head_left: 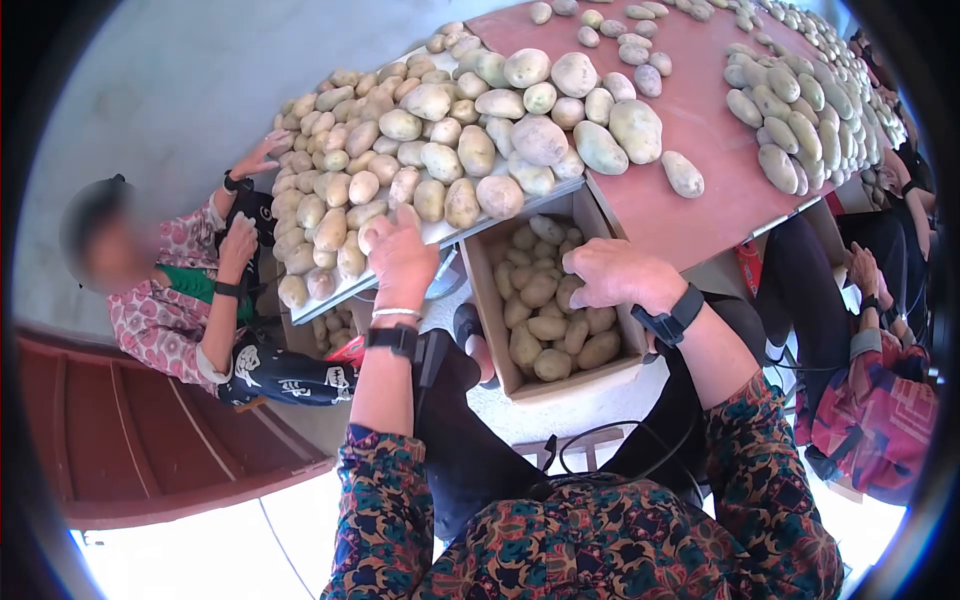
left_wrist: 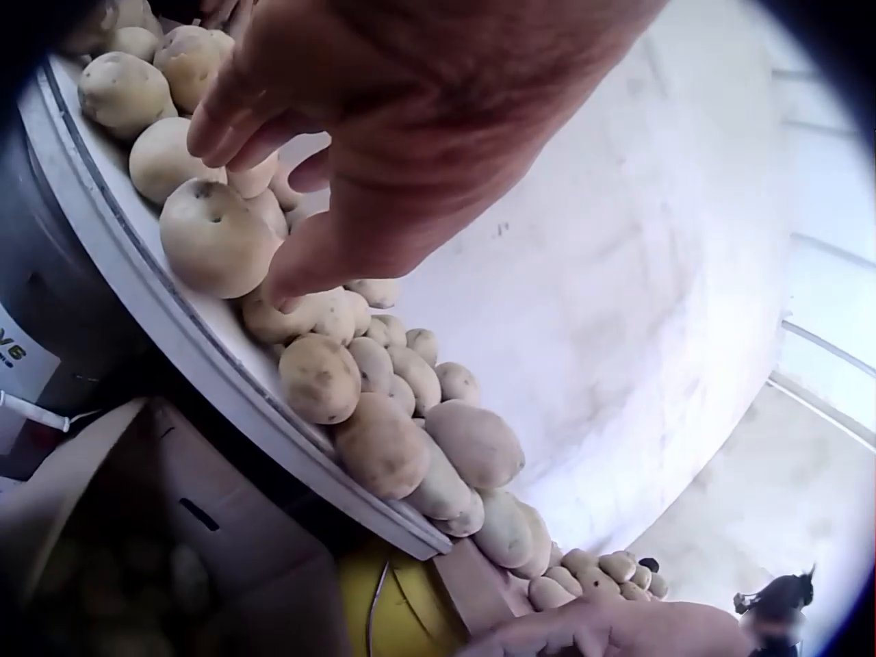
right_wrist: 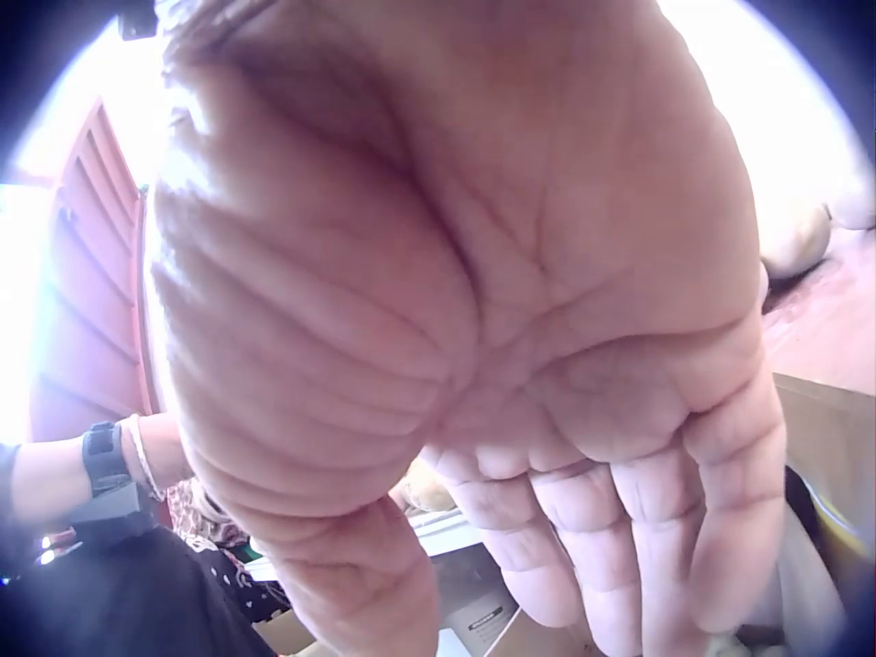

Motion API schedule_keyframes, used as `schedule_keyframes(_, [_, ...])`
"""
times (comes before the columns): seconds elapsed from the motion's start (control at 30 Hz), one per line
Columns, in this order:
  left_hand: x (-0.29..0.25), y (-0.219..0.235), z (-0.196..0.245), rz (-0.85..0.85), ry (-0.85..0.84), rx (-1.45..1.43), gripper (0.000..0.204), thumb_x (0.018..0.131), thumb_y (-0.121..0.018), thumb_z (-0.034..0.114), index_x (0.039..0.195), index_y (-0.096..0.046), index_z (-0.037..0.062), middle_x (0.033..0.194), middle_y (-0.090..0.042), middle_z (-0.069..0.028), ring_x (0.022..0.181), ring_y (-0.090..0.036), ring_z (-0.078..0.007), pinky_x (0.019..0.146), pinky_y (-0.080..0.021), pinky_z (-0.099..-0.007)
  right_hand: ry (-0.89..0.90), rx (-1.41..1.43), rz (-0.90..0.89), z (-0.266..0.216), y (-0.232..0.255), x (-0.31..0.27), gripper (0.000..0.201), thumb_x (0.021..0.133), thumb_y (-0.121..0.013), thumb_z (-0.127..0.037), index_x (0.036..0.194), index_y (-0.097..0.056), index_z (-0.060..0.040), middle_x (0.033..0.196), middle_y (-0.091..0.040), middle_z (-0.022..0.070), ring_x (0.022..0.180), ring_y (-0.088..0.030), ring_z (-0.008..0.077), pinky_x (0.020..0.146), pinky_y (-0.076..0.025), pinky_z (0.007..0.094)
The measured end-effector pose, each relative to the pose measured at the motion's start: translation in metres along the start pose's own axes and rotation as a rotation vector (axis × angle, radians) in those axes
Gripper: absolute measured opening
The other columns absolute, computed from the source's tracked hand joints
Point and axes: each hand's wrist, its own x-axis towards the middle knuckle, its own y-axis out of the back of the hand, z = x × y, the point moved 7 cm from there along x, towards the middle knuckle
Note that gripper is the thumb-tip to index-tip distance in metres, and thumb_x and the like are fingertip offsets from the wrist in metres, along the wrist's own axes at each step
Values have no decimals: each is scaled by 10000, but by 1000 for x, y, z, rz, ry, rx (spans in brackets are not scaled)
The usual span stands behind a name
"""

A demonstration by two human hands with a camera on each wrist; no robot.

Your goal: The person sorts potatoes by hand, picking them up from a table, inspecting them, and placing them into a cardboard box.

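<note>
A heap of potatoes [head_left: 441, 161] covers the table up to its front edge. My left hand [head_left: 403, 262] is over that edge; in the left wrist view, its spread fingers and thumb [left_wrist: 411, 137] reach down around potatoes [left_wrist: 216, 241], with no firm grip visible. Below the edge stands a cardboard box [head_left: 490, 345] holding smaller potatoes [head_left: 539, 290]. Above the box's right side hovers my right hand [head_left: 625, 275]. The right wrist view shows its palm [right_wrist: 520, 274] facing the camera, fingers extended and nothing held.
At the left, a person in a pink patterned top [head_left: 180, 245] sits by the heap. More potatoes [head_left: 800, 130] are piled on the red tabletop [head_left: 690, 225] at the right, where other people sit. Another box with potatoes is under the table's left end. A cable crosses my lap.
</note>
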Motion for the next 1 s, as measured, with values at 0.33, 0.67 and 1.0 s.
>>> schedule_keyframes(0.33, [-18, 1, -51, 32, 41, -770, 453, 907, -584, 271, 1244, -555, -31, 1103, -645, -257, 1012, -647, -357, 862, -518, -407, 43, 23, 129, 12, 9, -6, 345, 751, -719, -277, 910, -637, 19, 886, -650, 208, 897, -633, 378, 757, -499, 464])
schedule_keyframes(0.67, [-44, -129, 27, -112, -239, -584, 521, 984, -508, 356, 1287, -494, -67, 1130, -622, -271, 1037, -608, -417, 895, -510, -434, 110, 5, 191, 18, 13, -8, 356, 767, -717, -292, 944, -620, 1, 937, -640, 205, 942, -610, 368, 788, -478, 464])
schedule_keyframes(1.0, [-122, -80, 36, -400, -56, -807, 408, 902, -603, 249, 1206, -594, -23, 1014, -674, -247, 1017, -637, -386, 887, -491, -424, 19, 20, 84, 10, 8, -5, 367, 789, -703, -309, 947, -616, 11, 924, -637, 191, 957, -604, 358, 815, -474, 451])
